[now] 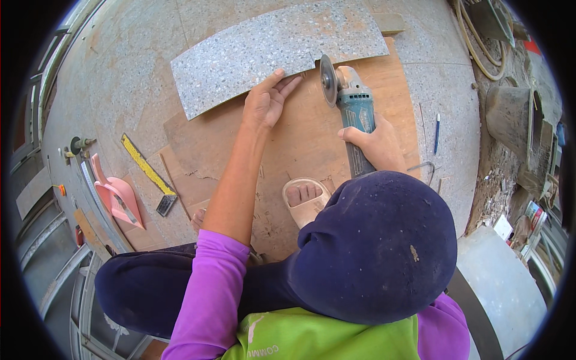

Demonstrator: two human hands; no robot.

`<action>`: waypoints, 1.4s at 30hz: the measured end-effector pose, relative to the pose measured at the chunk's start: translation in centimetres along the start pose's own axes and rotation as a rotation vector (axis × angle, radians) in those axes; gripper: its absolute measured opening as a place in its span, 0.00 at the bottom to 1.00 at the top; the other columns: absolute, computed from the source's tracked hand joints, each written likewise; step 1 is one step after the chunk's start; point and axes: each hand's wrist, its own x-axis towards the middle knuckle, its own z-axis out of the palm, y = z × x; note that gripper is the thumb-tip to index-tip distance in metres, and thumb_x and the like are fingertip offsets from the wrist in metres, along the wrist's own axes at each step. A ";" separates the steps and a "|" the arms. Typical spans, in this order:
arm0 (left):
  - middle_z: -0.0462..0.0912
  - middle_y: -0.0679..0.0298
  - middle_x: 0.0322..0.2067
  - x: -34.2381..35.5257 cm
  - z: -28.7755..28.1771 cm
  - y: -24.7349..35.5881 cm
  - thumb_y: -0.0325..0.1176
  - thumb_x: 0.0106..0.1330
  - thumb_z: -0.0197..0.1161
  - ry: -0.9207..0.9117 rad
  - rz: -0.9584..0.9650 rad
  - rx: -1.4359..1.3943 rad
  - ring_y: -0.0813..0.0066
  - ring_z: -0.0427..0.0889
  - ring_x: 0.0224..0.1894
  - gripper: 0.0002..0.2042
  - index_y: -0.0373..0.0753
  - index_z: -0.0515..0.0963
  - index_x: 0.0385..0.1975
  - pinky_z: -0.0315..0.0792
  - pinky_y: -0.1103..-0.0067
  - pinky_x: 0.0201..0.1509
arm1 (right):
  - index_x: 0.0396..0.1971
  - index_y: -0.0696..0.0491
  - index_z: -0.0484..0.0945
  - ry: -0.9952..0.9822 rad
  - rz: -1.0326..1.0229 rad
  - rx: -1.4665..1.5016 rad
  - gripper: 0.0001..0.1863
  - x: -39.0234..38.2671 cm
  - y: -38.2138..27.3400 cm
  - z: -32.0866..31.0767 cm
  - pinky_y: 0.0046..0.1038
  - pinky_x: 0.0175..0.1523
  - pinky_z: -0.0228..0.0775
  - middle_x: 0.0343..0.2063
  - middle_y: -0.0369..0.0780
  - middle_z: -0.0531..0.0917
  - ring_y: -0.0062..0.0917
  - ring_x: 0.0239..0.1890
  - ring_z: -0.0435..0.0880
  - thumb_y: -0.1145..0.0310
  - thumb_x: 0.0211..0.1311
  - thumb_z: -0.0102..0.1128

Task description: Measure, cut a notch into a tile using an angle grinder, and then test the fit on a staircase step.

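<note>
Speckled slab, left hand at its near edge, grinder disc crosswise to that edge

Landmark: one speckled grey slab (252, 66), flat, long axis running left to right, its right end set farther from the person.

Left hand (267, 107): at the slab's near edge, left of the disc; the nearer of the two hands to the slab. Thumb tip at the edge, fingers stretched toward the disc. Whether they close on the slab or only rest against it cannot be told.

Right hand (382, 144): nearer the person than the slab's right part; wrapped firmly round the body of a teal angle grinder (358, 114). From this grip the slab lies ahead and to the left.

Disc (328, 81): fitted to the grinder, upright, its far rim at the slab's near edge; contact cannot be confirmed. Its plane stands roughly crosswise to the slab's long axis. A short dark slit (312, 59) marks the slab just left of the disc.

Brown wooden sheet (336, 150): extends from the slab's near side toward the person.

Wood block (389, 23): just beyond the slab's right end.

Blue pencil (437, 133): right of the slab and nearer the person.

Pink dustpan (123, 201): left of the slab, nearer the person.
</note>
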 end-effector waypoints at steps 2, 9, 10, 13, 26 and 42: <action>0.81 0.55 0.43 0.1 -0.1 0.0 0.19 0.68 0.61 -0.003 -0.002 0.000 0.61 0.80 0.52 0.06 0.27 0.76 0.43 0.72 0.58 0.71 | 0.36 0.62 0.82 0.008 0.001 -0.005 0.23 0.4 0.2 0.1 0.34 0.36 0.73 0.27 0.46 0.84 0.31 0.28 0.83 0.57 0.46 0.71; 0.82 0.57 0.42 0.4 -0.5 0.1 0.22 0.68 0.62 -0.046 0.016 -0.010 0.63 0.81 0.51 0.04 0.30 0.79 0.39 0.72 0.58 0.71 | 0.38 0.62 0.82 0.027 -0.022 0.005 0.25 1.1 0.3 0.2 0.34 0.38 0.75 0.29 0.47 0.85 0.32 0.31 0.85 0.57 0.46 0.72; 0.82 0.57 0.42 0.4 -0.8 0.2 0.22 0.68 0.62 -0.046 0.017 -0.009 0.63 0.81 0.51 0.04 0.30 0.79 0.39 0.72 0.58 0.71 | 0.38 0.62 0.82 0.026 -0.023 0.005 0.25 1.1 0.2 0.3 0.34 0.38 0.75 0.29 0.47 0.85 0.32 0.31 0.85 0.57 0.46 0.72; 0.84 0.57 0.40 0.6 -1.4 0.3 0.23 0.67 0.63 -0.069 0.023 -0.023 0.62 0.82 0.51 0.03 0.32 0.80 0.37 0.72 0.57 0.71 | 0.39 0.63 0.82 0.013 -0.030 0.016 0.25 1.0 -0.3 0.3 0.34 0.38 0.75 0.30 0.48 0.85 0.33 0.31 0.85 0.58 0.45 0.73; 0.85 0.53 0.45 1.0 -1.9 0.5 0.24 0.67 0.64 -0.101 0.000 -0.014 0.55 0.81 0.55 0.04 0.33 0.81 0.39 0.71 0.56 0.72 | 0.38 0.64 0.82 0.030 -0.022 -0.052 0.26 0.7 -1.5 0.1 0.35 0.38 0.76 0.30 0.49 0.85 0.34 0.31 0.86 0.58 0.45 0.73; 0.86 0.55 0.43 0.7 -2.0 1.4 0.23 0.65 0.66 -0.090 0.006 -0.002 0.58 0.83 0.53 0.05 0.33 0.81 0.39 0.73 0.57 0.70 | 0.41 0.63 0.82 0.002 -0.033 -0.015 0.25 1.0 -1.6 0.9 0.35 0.41 0.76 0.32 0.50 0.86 0.35 0.33 0.86 0.59 0.47 0.73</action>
